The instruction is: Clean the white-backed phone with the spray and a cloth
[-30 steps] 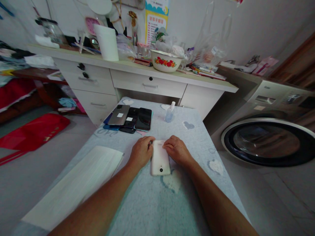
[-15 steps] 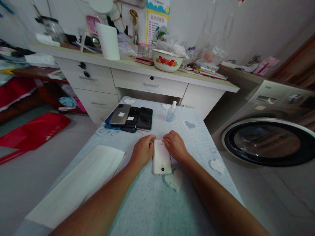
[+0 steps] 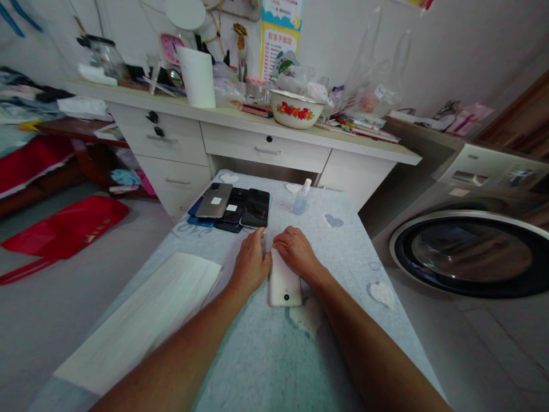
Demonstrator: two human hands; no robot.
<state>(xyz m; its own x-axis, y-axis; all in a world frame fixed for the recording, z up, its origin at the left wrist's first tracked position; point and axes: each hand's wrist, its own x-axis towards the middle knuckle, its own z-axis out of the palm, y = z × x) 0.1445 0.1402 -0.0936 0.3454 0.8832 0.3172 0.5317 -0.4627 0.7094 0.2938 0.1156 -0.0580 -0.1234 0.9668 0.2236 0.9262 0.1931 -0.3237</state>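
Note:
A white phone (image 3: 285,283) lies face down on the cloth-covered table, its camera end toward me. My right hand (image 3: 298,252) covers the phone's far end, its fingertips pinched at the far left corner; the fingers hide that corner. Beside the left edge rests my left hand (image 3: 252,257), fingers stretched forward and apart from the thumb, which is close to the phone's side. Beyond my left hand is a group of several phones, among them a grey phone (image 3: 214,200) and a black phone (image 3: 256,208). A small clear spray bottle (image 3: 302,197) stands past my right hand.
A long white paper-like sheet (image 3: 150,320) lies on the table's left side. Behind the table runs a white drawer desk (image 3: 266,146) bearing a floral enamel bowl (image 3: 295,109) and a paper roll (image 3: 196,77). At right is a washing machine (image 3: 463,200); a red bag (image 3: 68,229) lies on the floor.
My right hand has slid left across the phone's far end to its left corner. My left fingers have come away from that corner and straightened. The view has shifted slightly.

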